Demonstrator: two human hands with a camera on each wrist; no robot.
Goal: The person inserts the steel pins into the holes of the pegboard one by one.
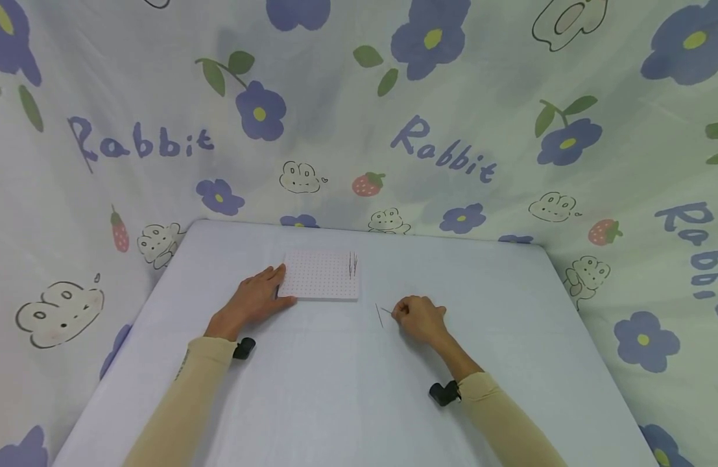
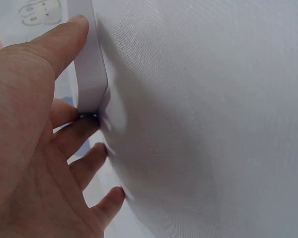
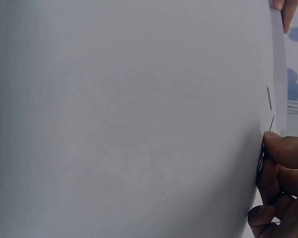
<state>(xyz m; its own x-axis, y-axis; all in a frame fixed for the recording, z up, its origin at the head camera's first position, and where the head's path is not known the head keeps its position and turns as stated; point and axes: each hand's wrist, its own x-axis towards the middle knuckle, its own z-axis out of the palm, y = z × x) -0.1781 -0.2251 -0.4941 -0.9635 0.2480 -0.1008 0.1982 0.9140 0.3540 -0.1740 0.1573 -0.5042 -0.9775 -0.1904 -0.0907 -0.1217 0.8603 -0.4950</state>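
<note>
A flat white board dotted with rows of small holes (image 1: 314, 275) lies on the table. Several thin dark needles (image 1: 352, 264) stand at its right side. My left hand (image 1: 255, 299) rests at the board's near left corner, fingers spread along the left side and thumb against the near edge (image 2: 89, 74). To the right of the board, my right hand (image 1: 419, 319) pinches a thin needle (image 3: 272, 123) between thumb and fingertips, its tip pointing left. Another needle (image 1: 379, 315) lies loose on the cloth just left of that hand.
White cloth covers the table (image 1: 312, 389). Behind and beside it hangs a curtain (image 1: 335, 130) printed with flowers and rabbits. A small black wrist camera (image 1: 444, 393) sits on the right wrist, and another (image 1: 244, 348) on the left.
</note>
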